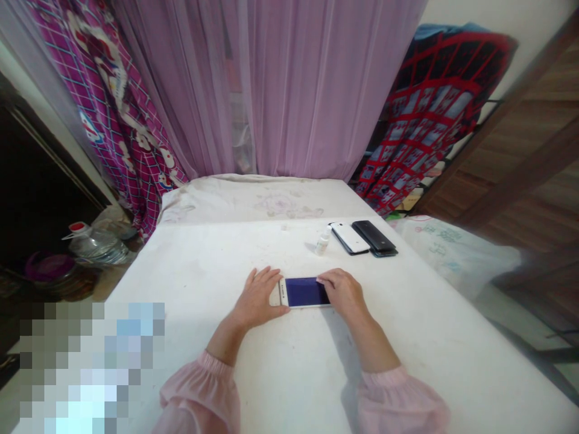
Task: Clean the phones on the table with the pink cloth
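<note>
A white-framed smartphone (304, 292) lies flat on the white-covered table, its dark blue screen facing up and its long side running left to right. My left hand (259, 296) straddles its left end, thumb at the near corner and fingertips at the far corner, gripping it by the edges. Over the right part of the screen is my right hand (342, 294), fingers bunched in a pinch with the fingertips at the glass. Whatever is between those fingers, if anything, is too small to make out. The phone's right end is hidden under this hand.
Beyond the right hand stand a small white bottle (322, 241), a white phone (350, 237) stacked on a dark one, and a black phone pile (374, 237). A plastic bag (446, 250) is off the table's right edge. Water jugs (97, 244) stand at the left; curtains (294, 90) hang behind.
</note>
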